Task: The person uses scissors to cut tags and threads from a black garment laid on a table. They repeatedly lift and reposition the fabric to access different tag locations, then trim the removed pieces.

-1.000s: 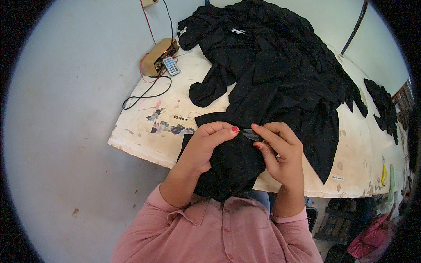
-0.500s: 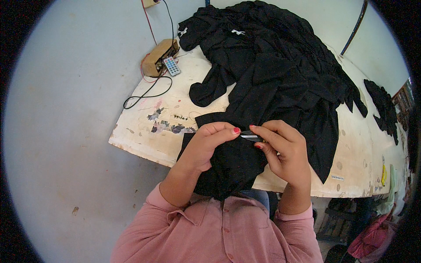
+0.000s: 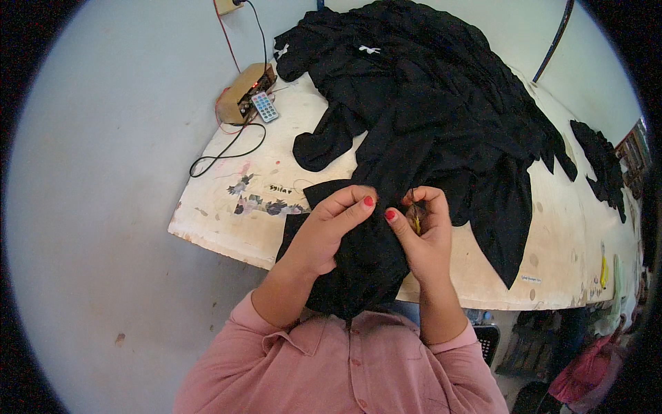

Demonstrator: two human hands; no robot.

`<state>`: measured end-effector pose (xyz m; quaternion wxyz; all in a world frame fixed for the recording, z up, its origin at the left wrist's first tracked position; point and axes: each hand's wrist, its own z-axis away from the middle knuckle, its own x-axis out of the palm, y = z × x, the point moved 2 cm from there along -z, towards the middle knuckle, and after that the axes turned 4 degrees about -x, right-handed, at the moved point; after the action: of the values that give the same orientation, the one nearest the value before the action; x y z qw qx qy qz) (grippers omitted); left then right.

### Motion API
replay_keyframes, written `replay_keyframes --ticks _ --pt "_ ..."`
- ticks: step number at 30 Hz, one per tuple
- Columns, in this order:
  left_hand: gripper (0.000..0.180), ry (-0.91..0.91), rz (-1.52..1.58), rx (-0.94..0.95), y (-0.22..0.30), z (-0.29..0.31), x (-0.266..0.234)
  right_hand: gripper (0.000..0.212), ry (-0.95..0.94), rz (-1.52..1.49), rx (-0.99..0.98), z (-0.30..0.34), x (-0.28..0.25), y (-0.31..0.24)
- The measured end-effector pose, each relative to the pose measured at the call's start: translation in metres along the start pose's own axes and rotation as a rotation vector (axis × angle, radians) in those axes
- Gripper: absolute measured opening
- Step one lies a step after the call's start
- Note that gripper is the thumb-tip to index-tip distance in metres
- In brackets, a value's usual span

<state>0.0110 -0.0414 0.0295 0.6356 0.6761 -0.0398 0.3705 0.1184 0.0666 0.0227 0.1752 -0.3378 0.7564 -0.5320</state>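
My left hand is closed in a pinch over the near end of a black cloth garment, thumb pressed to the bent fingers. Just to its right, my right hand curls around a small yellow-and-dark tool that looks like thread snips; most of it is hidden in the palm. Its thumb points toward the left hand, with a gap between the two. Cloth hangs from the hands over the table's front edge toward my lap.
A large heap of black cloth covers the middle of the pale table. At the left stand a brown box with wiring, a remote control and a looped black cable. More black cloth and a yellow item lie at the right.
My hands have parted slightly; the right one has turned, its thumb coming up and the yellow tool showing in its palm. The white label seen between the fingertips is out of sight.
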Motion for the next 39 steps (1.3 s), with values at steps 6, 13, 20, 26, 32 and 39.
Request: replay_keyframes --ticks 6,13,20,26,32,39 --pt "0.014 -0.091 -0.207 0.262 0.000 -0.003 0.004 0.042 0.010 -0.052 0.011 0.003 0.010 0.013" --pt "0.016 0.066 -0.422 0.389 -0.004 0.001 -0.004 0.038 -0.124 0.397 -0.341 -0.005 -0.007 -0.016" --pt "0.017 0.110 -0.471 0.365 -0.002 0.005 -0.003 0.034 -0.204 0.616 -0.523 -0.002 -0.006 -0.036" --pt "0.019 0.089 -0.568 0.347 0.001 0.008 -0.004 0.032 -0.188 0.720 -0.591 -0.002 -0.006 -0.041" --pt "0.018 0.064 -0.514 0.325 -0.003 0.007 -0.006 0.026 -0.182 0.694 -0.623 -0.006 -0.007 -0.038" --pt "0.021 -0.057 -0.406 0.302 0.001 0.006 -0.004 0.026 -0.040 0.591 -0.420 -0.004 -0.013 -0.036"
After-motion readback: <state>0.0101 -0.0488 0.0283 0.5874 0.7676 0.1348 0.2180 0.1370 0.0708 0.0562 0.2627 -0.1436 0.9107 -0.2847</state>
